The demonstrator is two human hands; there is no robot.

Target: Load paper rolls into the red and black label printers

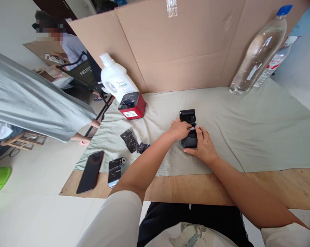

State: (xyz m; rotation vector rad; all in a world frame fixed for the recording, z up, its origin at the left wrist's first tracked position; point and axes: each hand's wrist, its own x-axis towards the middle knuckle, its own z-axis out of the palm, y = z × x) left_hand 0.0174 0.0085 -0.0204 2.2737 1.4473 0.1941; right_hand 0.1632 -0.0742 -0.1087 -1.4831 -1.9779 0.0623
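A small black device with its lid flipped up, which looks like a portable printer [189, 142], lies on the cloth in front of me. My right hand [205, 144] grips its right side, thumb along the near end and fingers by the open compartment. From the left, my left hand [180, 130] reaches in, its fingers bent down at the compartment below the raised lid [187, 116]. Something small and pale shows by those fingertips; what they pinch, if anything, is hidden. Left of my forearm are a black roll with a loose strip [114, 171] and torn black pieces [129, 140].
A phone [90, 172] lies at the table's left edge. Behind are a red-and-black box [132, 105], a white jug [118, 78] and a cardboard screen [185, 44]. Two water bottles [260, 51] lean at the back right. A person in grey [36, 92] stands left; another sits beyond.
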